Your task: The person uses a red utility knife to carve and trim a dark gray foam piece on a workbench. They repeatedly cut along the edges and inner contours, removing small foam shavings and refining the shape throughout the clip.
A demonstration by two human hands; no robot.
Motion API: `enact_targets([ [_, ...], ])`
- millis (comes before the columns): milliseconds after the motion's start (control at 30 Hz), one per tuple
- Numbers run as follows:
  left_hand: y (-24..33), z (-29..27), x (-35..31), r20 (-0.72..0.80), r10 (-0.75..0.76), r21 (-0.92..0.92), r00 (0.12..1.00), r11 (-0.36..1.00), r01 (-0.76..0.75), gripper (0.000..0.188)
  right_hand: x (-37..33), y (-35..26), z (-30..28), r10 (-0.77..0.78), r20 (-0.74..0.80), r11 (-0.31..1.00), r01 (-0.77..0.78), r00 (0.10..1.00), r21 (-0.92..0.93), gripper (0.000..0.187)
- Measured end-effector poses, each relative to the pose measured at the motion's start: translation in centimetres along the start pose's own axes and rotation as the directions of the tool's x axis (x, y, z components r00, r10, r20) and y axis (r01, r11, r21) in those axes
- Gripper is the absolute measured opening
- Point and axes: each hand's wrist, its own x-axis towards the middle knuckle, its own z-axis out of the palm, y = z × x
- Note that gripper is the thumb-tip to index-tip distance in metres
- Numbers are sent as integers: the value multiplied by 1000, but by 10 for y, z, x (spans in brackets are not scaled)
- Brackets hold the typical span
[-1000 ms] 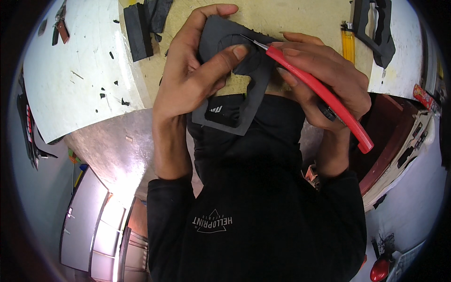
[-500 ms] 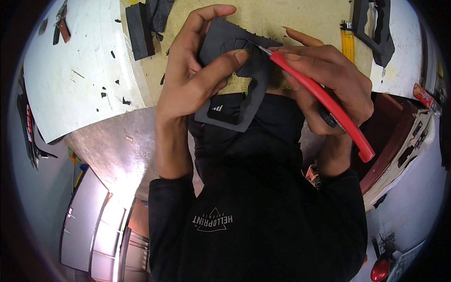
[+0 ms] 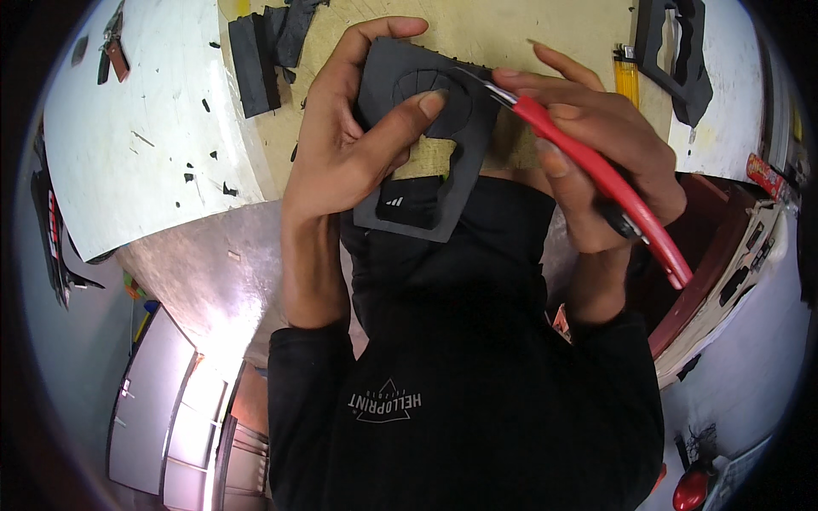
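My left hand (image 3: 358,136) grips a flat dark grey foam piece (image 3: 473,157) by its left side, thumb pressed on its face. The piece has a cut-out opening with a wavy edge in its lower part, and a round outline with several cut lines near the thumb tip. My right hand (image 3: 609,157) is closed around a red-handled craft knife (image 3: 588,157). Its thin blade points left, over the upper right of the foam beside the round outline. Whether the tip touches the foam, I cannot tell.
Dark foam blocks (image 3: 253,64) lie on the yellowish cutting board (image 3: 503,25) at the far left. Another cut foam shape (image 3: 688,64) and a yellow-bodied cutter (image 3: 626,77) lie at right. Pliers (image 3: 112,55) and black scraps dot the white tabletop (image 3: 153,102).
The knife and my right hand have shifted slightly right and down, and the blade has tilted. The foam piece has turned a little in my left hand, showing more of the round outline.
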Motion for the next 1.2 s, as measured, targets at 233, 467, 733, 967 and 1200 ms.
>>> enact_targets([
  [233, 2, -1, 0, 15, -19, -17, 1000, 1000, 20, 50, -4, 8, 2, -17, 62, 1000, 17, 998, -4, 31],
  [467, 1, -1, 2, 16, -22, -36, 1000, 999, 23, 50, -2, 11, -3, -16, 95, 1000, 14, 995, 12, 32],
  [733, 0, -2, 3, 31, -35, -45, 999, 998, 37, 48, 5, 9, -8, -17, 150, 997, 29, 989, -76, 26],
  [967, 0, -1, 0, -5, -7, -43, 1000, 999, 7, 46, 9, 2, -2, -1, 112, 997, 9, 994, -71, 26],
  [1200, 0, 2, -3, -52, 8, -12, 999, 1000, -9, 45, -1, -4, 3, 22, 70, 997, -17, 997, -82, 25],
])
